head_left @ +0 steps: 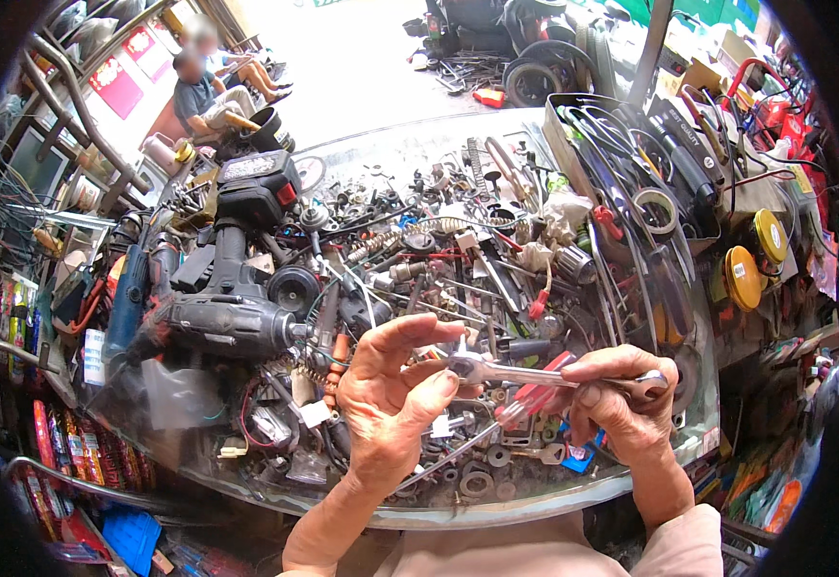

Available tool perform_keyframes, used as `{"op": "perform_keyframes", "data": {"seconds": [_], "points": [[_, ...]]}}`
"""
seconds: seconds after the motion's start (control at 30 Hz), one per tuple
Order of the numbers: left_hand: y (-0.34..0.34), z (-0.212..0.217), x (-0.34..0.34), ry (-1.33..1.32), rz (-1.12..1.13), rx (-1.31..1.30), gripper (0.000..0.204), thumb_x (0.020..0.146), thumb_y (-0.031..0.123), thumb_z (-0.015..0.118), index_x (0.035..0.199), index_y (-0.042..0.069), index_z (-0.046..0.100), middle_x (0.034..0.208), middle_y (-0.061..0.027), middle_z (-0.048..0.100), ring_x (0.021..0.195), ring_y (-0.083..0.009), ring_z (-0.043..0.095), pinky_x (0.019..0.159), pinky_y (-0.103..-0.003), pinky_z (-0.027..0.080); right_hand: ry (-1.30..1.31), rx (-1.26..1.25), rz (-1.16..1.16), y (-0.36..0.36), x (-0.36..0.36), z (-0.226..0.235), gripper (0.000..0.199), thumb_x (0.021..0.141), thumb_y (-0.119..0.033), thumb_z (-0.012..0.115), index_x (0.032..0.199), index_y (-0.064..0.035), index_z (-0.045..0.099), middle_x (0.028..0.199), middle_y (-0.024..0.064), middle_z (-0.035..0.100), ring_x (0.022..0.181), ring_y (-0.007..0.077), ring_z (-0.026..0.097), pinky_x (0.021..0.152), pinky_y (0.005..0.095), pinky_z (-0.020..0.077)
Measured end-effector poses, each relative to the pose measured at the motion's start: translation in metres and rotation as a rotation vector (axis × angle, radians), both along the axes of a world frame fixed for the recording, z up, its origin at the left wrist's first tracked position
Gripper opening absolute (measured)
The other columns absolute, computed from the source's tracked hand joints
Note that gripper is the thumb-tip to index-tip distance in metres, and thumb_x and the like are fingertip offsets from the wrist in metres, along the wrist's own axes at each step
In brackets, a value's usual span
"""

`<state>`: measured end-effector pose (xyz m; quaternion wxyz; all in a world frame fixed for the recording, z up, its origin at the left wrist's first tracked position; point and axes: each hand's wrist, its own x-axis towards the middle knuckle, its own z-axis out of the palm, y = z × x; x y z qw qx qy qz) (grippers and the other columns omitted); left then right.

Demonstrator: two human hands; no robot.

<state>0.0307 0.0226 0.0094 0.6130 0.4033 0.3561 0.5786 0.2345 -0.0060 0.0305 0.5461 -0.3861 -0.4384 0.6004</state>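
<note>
Gripping one wrench [525, 375]: right hand [631, 418], fingers closed; left hand [386, 404], fingers lightly pinching its end. Bin [564, 142] contains cables [600, 120], lettered black tube [686, 154].

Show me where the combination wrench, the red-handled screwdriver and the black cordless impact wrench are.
Combination wrench [527, 375]: head view, on its shank.
Red-handled screwdriver [527, 403]: head view, on its handle.
Black cordless impact wrench [227, 321]: head view, on its motor housing.

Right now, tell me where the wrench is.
Head view, lower right of centre: the wrench is in the right hand, one end at the left hand.
</note>
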Motion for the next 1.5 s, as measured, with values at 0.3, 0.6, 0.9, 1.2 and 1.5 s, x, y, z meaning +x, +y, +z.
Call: {"op": "perform_keyframes", "data": {"seconds": [0.3,0.6,0.9,1.2,1.5], "points": [[0.0,0.001,0.002,-0.053,-0.037,-0.025,0.057,0.073,0.001,0.059,0.127,0.0,0.041,0.119,-0.0186,0.051,0.091,-0.0241,0.064,0.069,-0.033,0.058,0.102,-0.106,0.032,0.004,0.006,0.0,0.026,0.084,-0.013,0.066,0.099,0.0077,0.063,0.085,0.0171,0.067,0.063,0.0152,0.064,0.047,0.0211,0.0493],[0.005,-0.009,-0.005,-0.196,-0.175,-0.109,0.046,0.08,-0.005,0.061,0.123,-0.002,0.047,0.11,-0.017,0.06,0.105,-0.0267,0.059,0.083,-0.036,0.054,-0.049,-0.001,0.021,0.003,0.004,-0.001,0.021,0.082,-0.009,0.067,0.097,0.0061,0.066,0.085,0.0141,0.066,0.064,0.0117,0.062,0.05,0.0206,0.0493],[0.008,-0.014,-0.003,-0.233,-0.136,-0.127,0.043,0.079,-0.008,0.062,0.119,0.0,0.052,0.106,-0.0157,0.062,0.1,-0.0235,0.061,0.081,-0.034,0.055,0.067,0.096,-0.099,0.004,0.01,0.0,0.021,0.077,-0.013,0.071,0.09,0.0042,0.068,0.081,0.0151,0.063,0.057,0.0137,0.06,0.051,0.0227,0.0489],[0.0,-0.02,0.004,0.078,-0.022,0.028,0.04,0.078,-0.012,0.062,0.115,-0.002,0.053,0.105,-0.0145,0.063,0.095,-0.0173,0.061,0.084,-0.03,0.053,-0.066,0.286,-0.117,0.003,0.007,-0.005,0.023,0.075,-0.012,0.073,0.089,0.0033,0.065,0.084,0.0178,0.059,0.055,0.0155,0.06,0.05,0.0243,0.0502],[-0.002,-0.025,0.004,0.066,-0.023,0.035,0.037,0.078,-0.011,0.062,0.113,-0.004,0.054,0.105,-0.0146,0.063,0.093,-0.0177,0.062,0.085,-0.029,0.051,-0.11,0.234,-0.073,0.001,0.004,-0.003,0.022,0.072,-0.004,0.071,0.092,0.0028,0.069,0.084,0.0179,0.066,0.079,0.0222,0.064,0.07,0.0299,0.0508]]}}
